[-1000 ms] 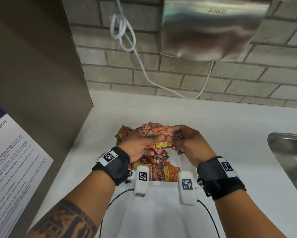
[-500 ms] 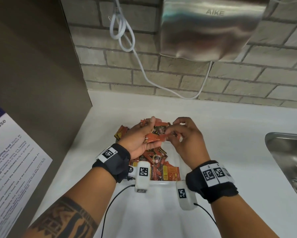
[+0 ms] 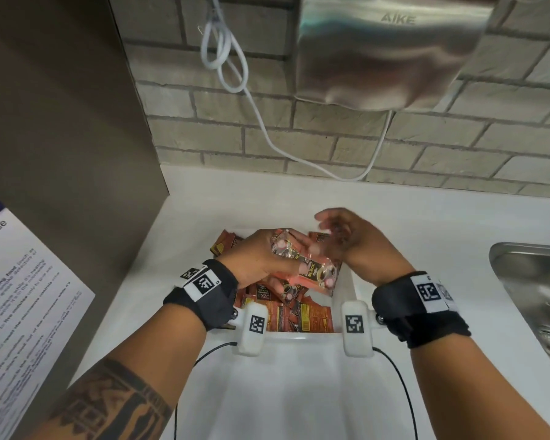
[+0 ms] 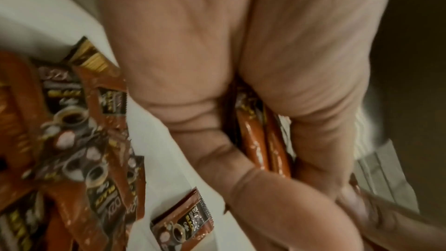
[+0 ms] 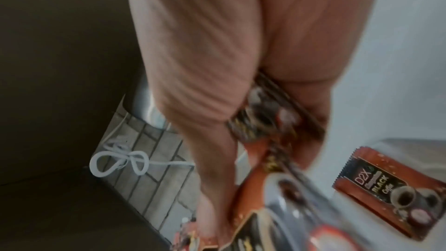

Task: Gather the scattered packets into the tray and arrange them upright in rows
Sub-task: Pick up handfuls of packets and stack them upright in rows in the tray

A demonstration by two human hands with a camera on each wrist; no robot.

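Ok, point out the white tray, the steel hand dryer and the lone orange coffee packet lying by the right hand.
White tray [image 3: 302,337]: head view, near rim.
Steel hand dryer [image 3: 391,55]: head view, front cover.
Lone orange coffee packet [image 5: 383,188]: right wrist view, printed face.

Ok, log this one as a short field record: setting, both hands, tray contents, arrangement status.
setting: white countertop, brick wall, steel hand dryer, steel sink at right
left hand: grips a bunch of orange-brown coffee packets
right hand: blurred in the head view; the wrist view shows a packet between thumb and fingers
white rectangular tray: loose heap of packets
status: no upright rows yet
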